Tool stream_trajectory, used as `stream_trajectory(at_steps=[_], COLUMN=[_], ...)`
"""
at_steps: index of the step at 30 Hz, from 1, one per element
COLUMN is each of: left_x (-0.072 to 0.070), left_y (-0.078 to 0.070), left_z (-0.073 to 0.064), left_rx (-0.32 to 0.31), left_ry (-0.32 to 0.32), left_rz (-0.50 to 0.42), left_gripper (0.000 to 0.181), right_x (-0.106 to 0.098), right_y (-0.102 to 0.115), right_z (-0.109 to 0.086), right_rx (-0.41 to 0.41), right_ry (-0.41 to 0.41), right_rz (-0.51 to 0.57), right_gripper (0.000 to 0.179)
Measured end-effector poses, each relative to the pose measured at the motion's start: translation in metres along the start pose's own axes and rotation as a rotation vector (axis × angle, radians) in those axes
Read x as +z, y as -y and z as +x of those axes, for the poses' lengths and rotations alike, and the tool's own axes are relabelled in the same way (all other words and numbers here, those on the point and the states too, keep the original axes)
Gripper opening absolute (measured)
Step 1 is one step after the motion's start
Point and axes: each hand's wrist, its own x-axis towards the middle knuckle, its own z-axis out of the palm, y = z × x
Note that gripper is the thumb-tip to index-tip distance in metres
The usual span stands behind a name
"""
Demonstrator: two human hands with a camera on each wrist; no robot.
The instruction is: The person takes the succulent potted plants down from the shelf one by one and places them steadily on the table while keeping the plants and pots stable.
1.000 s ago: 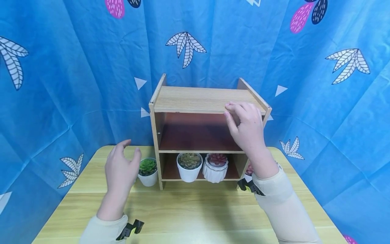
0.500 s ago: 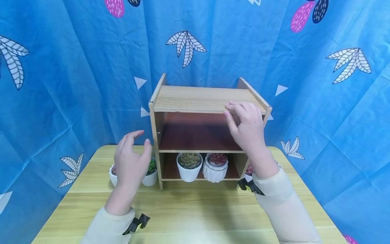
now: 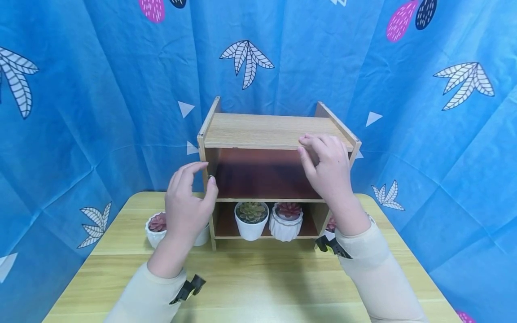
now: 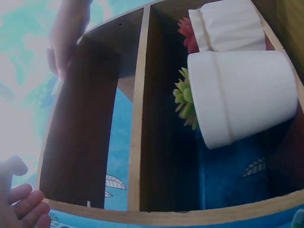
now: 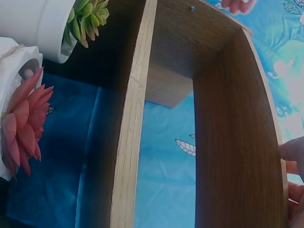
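Observation:
A small wooden shelf stands on the table, its open front toward me. My right hand holds the front edge of its top board near the right end, the thumb at the edge and fingers over the top. Beside the left side panel, my left hand is raised with thumb and fingers spread apart and nothing between them. On the lower level, a green succulent in a smooth white pot and a red succulent in a ribbed white pot stand side by side.
Left of the shelf, a pink succulent in a white pot stands on the table; another white pot is mostly hidden behind my left hand. A pink succulent shows partly behind my right forearm. A blue patterned curtain surrounds the table.
My left hand has moved right and up to the shelf's left side, uncovering the pink succulent and covering the green one there. The right hand has stayed at the top board.

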Motion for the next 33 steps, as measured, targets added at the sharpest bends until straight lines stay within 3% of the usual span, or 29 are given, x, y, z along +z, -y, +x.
stream_trajectory(at_steps=[5, 13, 19, 27, 33], left_x=[0.004, 0.013, 0.018, 0.025, 0.033], left_y=[-0.007, -0.018, -0.021, -0.023, -0.025], left_z=[0.008, 0.025, 0.039, 0.051, 0.055], left_rx=[0.059, 0.197, 0.256, 0.303, 0.315], left_ry=[0.010, -0.020, -0.049, -0.009, 0.062], left_rz=[-0.017, -0.044, -0.032, 0.034, 0.114], left_gripper=[0.037, 0.037, 0.034, 0.033, 0.035], right_x=[0.000, 0.000, -0.001, 0.000, 0.001], right_y=[0.000, -0.001, 0.000, -0.002, -0.002], right_z=[0.000, -0.001, 0.000, -0.001, 0.000], right_rx=[0.001, -0.003, -0.004, 0.003, -0.002], right_ry=[0.007, 0.003, 0.008, -0.001, -0.001], right_rz=[-0.001, 0.006, 0.004, 0.014, 0.021], right_gripper=[0.025, 0.025, 0.025, 0.023, 0.024])
